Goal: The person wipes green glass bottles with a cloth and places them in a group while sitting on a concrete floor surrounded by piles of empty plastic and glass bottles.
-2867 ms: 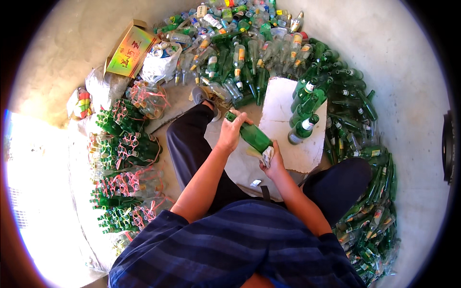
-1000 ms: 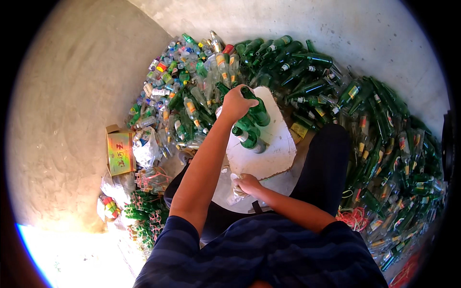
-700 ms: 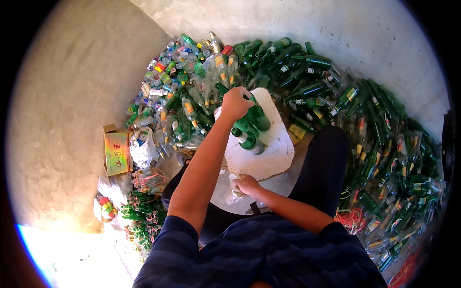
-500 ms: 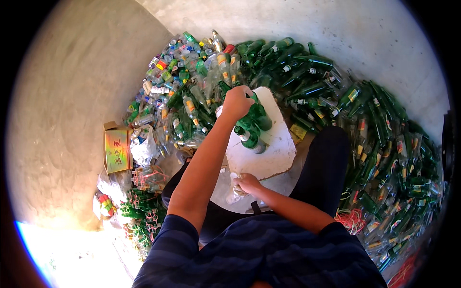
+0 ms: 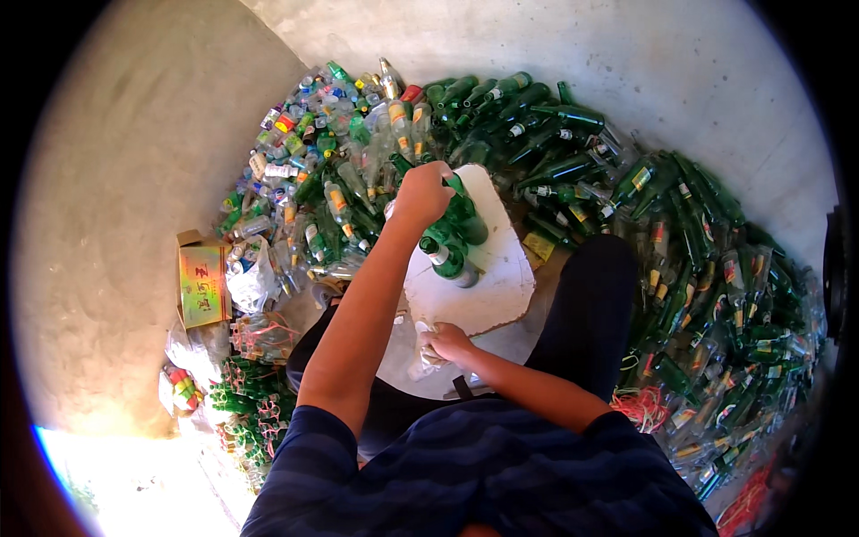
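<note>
Several green glass bottles (image 5: 450,260) stand close together on a white board-like tabletop (image 5: 474,302) between my knees. My left hand (image 5: 424,192) reaches over the far side of this group. Its fingers are curled at the neck of a green bottle, and the hand itself covers much of the grip. Lower down, near the tabletop's front edge, my right hand (image 5: 449,343) is closed on a pale, crumpled piece of material (image 5: 424,360). Whether that is cloth or plastic film I cannot tell.
Green bottles (image 5: 689,268) lie heaped along the wall at the right and back. Clear plastic bottles (image 5: 286,170) are piled at the back left. A yellow-green carton (image 5: 205,285) and a white plastic bag (image 5: 252,282) sit at the left, above bundled green bottles (image 5: 249,394).
The whole view has shifted, so everything sits slightly further left. Both hands keep nearly the same places relative to the tabletop and bottles.
</note>
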Demonstrator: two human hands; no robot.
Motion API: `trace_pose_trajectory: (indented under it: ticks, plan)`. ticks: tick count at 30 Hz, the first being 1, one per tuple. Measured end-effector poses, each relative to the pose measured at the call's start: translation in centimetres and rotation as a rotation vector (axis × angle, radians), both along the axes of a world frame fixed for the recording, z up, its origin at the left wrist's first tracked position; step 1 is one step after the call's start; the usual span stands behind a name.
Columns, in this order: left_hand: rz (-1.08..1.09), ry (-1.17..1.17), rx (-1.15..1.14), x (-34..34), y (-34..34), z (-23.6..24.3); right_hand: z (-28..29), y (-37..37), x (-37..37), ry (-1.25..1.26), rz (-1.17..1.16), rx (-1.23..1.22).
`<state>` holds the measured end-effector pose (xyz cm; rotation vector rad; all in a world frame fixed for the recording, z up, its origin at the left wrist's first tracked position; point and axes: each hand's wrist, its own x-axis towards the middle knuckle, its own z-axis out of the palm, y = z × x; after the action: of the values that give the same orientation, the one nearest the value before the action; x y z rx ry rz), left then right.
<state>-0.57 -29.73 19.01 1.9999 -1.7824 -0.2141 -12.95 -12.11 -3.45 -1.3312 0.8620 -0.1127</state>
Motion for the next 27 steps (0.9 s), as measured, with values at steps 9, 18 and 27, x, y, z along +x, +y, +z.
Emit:
trace_pose_trajectory:
  ticks: [9,18,27]
  plan:
    - [0.166,0.169,-0.403,-0.7,8.6,2.8,-2.0,-0.5,-0.1,-0.014,-0.036,0.088]
    - [0.594,0.746,-0.032,0.6,26.2,-15.6,-2.1,-0.2,0.3,-0.158,-0.178,0.288]
    - [0.333,1.126,0.051,-3.0,27.2,-17.1,-0.5,-1.6,-0.9,-0.371,-0.142,0.813]
